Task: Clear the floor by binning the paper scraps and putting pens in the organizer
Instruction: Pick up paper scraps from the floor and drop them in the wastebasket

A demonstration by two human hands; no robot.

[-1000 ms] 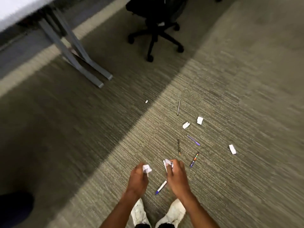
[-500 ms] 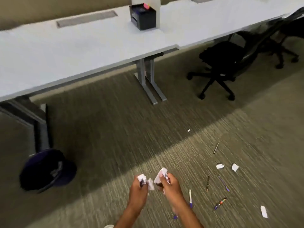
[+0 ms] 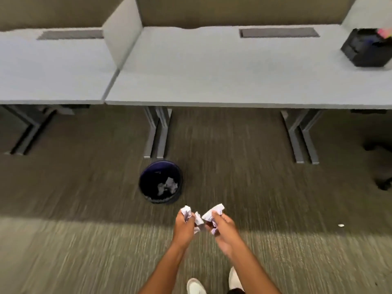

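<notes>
With my left hand [image 3: 184, 227] and right hand [image 3: 222, 227] each clenched round crumpled paper scraps [image 3: 213, 212], I'd carry both right over the wastebasket [image 3: 160, 185] ahead on the carpet before letting go, so nothing bounces off the rim.

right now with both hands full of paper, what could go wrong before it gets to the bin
1. The left hand and right hand each grip loose crumpled paper scraps that stick out past the fingers; a piece may slip onto the carpet.
2. The bin sits ahead and to the left, not under the hands, so releasing now would likely miss.
3. One small scrap lies off to the right and could be overlooked.
</notes>
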